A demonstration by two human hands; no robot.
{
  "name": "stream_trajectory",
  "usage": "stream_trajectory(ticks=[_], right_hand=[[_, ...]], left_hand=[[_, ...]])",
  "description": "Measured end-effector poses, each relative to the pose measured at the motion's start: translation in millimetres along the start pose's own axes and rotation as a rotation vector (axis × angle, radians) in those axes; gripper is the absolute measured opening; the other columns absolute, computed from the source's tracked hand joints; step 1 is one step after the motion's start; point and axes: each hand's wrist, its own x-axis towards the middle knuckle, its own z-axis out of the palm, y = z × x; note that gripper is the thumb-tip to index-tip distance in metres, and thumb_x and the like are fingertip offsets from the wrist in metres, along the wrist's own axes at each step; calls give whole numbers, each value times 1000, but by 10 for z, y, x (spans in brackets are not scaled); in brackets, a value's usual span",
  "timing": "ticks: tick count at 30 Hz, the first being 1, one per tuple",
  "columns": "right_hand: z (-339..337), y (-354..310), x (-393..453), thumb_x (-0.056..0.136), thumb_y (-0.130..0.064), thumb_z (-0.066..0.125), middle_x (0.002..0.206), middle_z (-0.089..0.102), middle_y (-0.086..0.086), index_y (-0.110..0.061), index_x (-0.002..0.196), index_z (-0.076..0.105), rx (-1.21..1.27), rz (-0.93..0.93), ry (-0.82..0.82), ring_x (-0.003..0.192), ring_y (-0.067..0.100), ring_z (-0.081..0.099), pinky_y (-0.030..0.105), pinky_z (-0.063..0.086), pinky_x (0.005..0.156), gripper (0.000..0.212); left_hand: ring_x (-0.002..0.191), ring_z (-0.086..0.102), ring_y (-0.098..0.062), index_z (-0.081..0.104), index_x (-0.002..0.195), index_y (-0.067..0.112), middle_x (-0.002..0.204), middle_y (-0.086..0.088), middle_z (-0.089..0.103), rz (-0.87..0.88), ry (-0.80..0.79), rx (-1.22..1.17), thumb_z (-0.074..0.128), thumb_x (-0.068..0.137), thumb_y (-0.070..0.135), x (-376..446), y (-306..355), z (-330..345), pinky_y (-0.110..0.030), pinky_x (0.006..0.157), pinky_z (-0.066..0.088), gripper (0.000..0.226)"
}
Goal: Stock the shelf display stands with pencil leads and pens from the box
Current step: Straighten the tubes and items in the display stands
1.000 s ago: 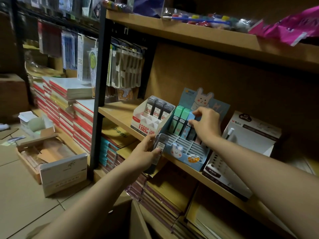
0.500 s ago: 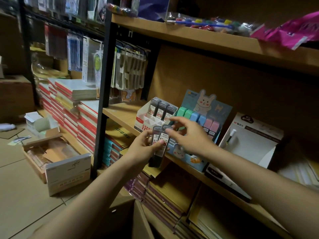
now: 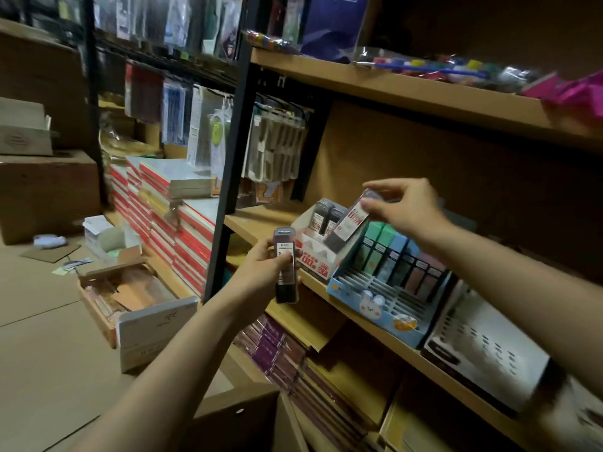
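While the left hand (image 3: 267, 259) grips a small stack of dark, clear-capped pencil lead cases (image 3: 286, 267) upright below the shelf edge, thumb pressed across the white label, the right hand (image 3: 403, 207) pinches one more dark lead case with a red-and-white label (image 3: 347, 223) by its upper end. That case hangs tilted, lower end just above the white and red cardboard display stand (image 3: 315, 252). Two like cases (image 3: 324, 218) stand upright in the stand's back row; front pockets look unfilled.

Just right of it, touching or nearly so, sits a light blue cardboard display stand with a rabbit face on its front (image 3: 375, 305). Its rear row carries upright slim boxes in green, blue and pink (image 3: 396, 256); the slotted rows ahead of them show bare white dividers. Farther right on the same wooden shelf board (image 3: 257, 223) lies a white perforated display tray (image 3: 486, 350), blurred.

Upper shelf: bagged coloured items, blurred, and pink wrapping at far right. Lower shelf: stacked flat packs in purple and yellow-brown. Left of the black upright post (image 3: 228, 177): red-spined notebook stacks (image 3: 169, 220) and hanging blister packs. On the tan floor, an open cardboard box with a white front flap (image 3: 137, 305); contents unclear.
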Motion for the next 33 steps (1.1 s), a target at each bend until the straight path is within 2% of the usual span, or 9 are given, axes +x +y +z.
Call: stream_trajectory(ticks=[3,5,9,14,19,22,25,29,33], right_hand=[[48,-68,253,78,-11,80,103,73,-2,-23,109,74,-78,-28,31,93,11,67,34,58,87,33],[177,-100,378,79,-14,79,105,72,-3,-24,107,74,-140,-84,33,95,10,65,32,56,88,30],[504,-90,568,80,-17,79,107,71,-2,-21,108,74,-158,-101,73,107,17,61,38,51,98,29],[768,81,686,80,-16,79,111,70,1,-19,108,74,-159,-61,99,101,14,63,27,53,88,29],[870,253,741,86,-20,74,114,70,4,-18,112,73,-255,-30,52,98,11,58,18,44,76,26],[889,263,735,86,-22,74,108,72,3,-16,110,74,-335,-86,27,89,8,57,11,39,65,25],[918,249,719,82,-25,77,97,73,3,-16,101,75,-409,-133,1,84,11,63,18,48,65,21],[959,276,708,78,-34,80,93,73,1,-22,93,76,-529,-134,47,92,20,65,43,56,83,20],[963,332,699,79,-33,79,101,69,1,-22,93,74,-592,-155,112,96,24,63,44,53,84,18]], left_hand=[[86,67,-18,55,114,21,105,-9,66,42,77,-37,49,97,9,49,50,-133,-39,82,59,21],[86,69,-20,54,117,22,107,-9,66,65,105,-31,49,98,11,71,53,-201,-39,75,60,23],[76,69,-19,45,128,31,103,-11,67,39,110,-44,43,102,19,129,14,-278,-34,67,58,29],[78,63,-18,40,129,37,105,-11,62,-16,139,-43,41,102,19,207,-21,-334,-31,66,59,33],[83,61,-19,34,130,40,109,-11,58,-52,80,-35,47,95,0,243,-60,-316,-30,65,58,55],[88,66,-18,38,124,36,106,-9,61,-58,57,-17,49,94,-3,235,-100,-273,-31,69,60,51],[97,68,-19,46,120,28,106,-4,69,-48,55,8,52,95,3,220,-125,-249,-36,76,59,37],[104,65,-21,52,115,24,107,-1,72,-38,74,61,52,95,7,199,-130,-239,-42,87,53,26],[106,63,-25,52,126,24,117,-5,62,-28,75,127,54,95,9,166,-147,-238,-46,93,53,35]])
